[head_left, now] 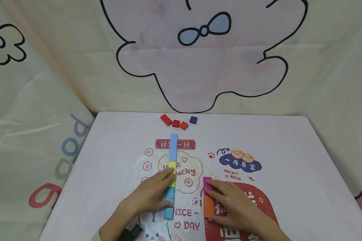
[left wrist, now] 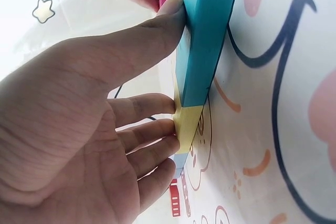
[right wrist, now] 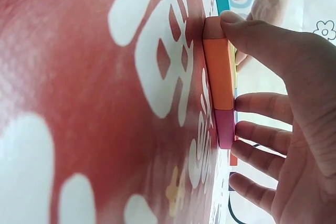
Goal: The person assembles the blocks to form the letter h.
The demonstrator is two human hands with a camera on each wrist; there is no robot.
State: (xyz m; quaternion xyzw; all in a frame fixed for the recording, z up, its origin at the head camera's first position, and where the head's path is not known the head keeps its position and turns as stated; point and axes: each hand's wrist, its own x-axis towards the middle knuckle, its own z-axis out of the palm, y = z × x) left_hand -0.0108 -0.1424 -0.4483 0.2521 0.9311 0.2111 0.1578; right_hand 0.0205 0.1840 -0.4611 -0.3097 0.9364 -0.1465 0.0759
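Observation:
A long straight row of blocks runs away from me: light blue (head_left: 173, 147) at the far end, yellow (head_left: 172, 182) in the middle, teal (head_left: 169, 202) nearest. My left hand (head_left: 152, 194) rests along this row, fingertips at the yellow part and thumb touching the teal part (left wrist: 207, 40). To the right lies a shorter row, a magenta block (head_left: 207, 186) end to end with an orange one (head_left: 209, 207). Relaxed fingers of my right hand (head_left: 238, 207) touch it near the magenta block (right wrist: 224, 129), with the thumb at the orange block's near end (right wrist: 218, 72).
Several small red blocks (head_left: 176, 123) and a dark purple block (head_left: 193, 119) lie near the far edge of the white printed table (head_left: 289, 150). Patterned cloth (head_left: 78, 67) hangs behind and beside it.

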